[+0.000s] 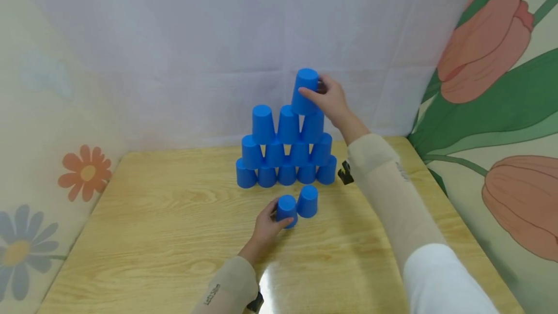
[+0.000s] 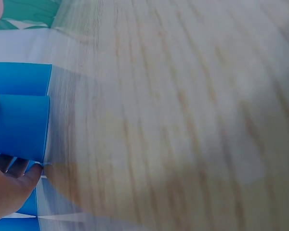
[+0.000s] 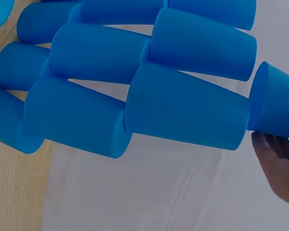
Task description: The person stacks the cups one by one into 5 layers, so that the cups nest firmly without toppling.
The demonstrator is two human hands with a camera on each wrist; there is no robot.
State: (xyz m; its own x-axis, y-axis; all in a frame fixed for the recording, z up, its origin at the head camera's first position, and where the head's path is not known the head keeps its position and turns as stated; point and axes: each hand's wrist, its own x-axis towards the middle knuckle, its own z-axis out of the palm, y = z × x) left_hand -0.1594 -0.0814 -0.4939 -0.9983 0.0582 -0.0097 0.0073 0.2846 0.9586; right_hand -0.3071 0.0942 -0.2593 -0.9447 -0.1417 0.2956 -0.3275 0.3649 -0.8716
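My right hand point(image 1: 334, 100) grips an upside-down blue cup point(image 1: 306, 79), thumb on the near side. This cup is at the right end of the top row of a pyramid of blue cups point(image 1: 288, 125); in the right wrist view its rim point(image 3: 258, 96) is right at the base of the cup beneath. Three cups form that row, with rows of several below. Lower down, my left hand point(image 1: 264, 227) holds another upside-down cup point(image 1: 286, 204) on the table, fingers and thumb around its sides. Just right of it stands a loose cup point(image 1: 308, 201).
The wooden table point(image 1: 174, 227) carries everything. A white cloth point(image 1: 196, 52) hangs behind the pyramid, and flower-patterned panels point(image 1: 492, 71) flank both sides. A small black object point(image 1: 346, 173) shows beside the right sleeve.
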